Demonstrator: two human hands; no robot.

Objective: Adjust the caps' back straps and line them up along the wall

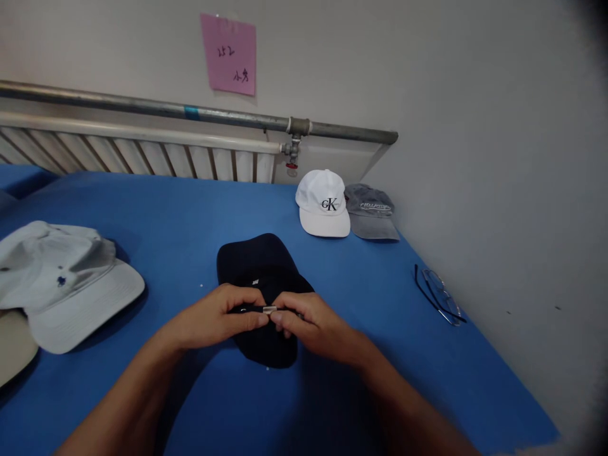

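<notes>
A black baseball cap (259,256) lies on the blue table, its brim pointing away from me and its back strap toward me. Across the strap sits a small silver metal buckle (270,310). My left hand (223,316) pinches the strap just left of the buckle, thumb in front and fingers behind. On the other side, my right hand (308,320) grips the strap close to the buckle, with its thumb and fingers closed. Both hands nearly meet at the buckle and cover part of the cap's opening.
At the left lies a white cap (71,278) over a beige one (14,348). A white cap with "CK" lettering (325,202) and a grey cap (373,212) stand at the back right. Eyeglasses (439,294) rest near the right edge. Behind are a radiator (156,155) and a pipe (142,104).
</notes>
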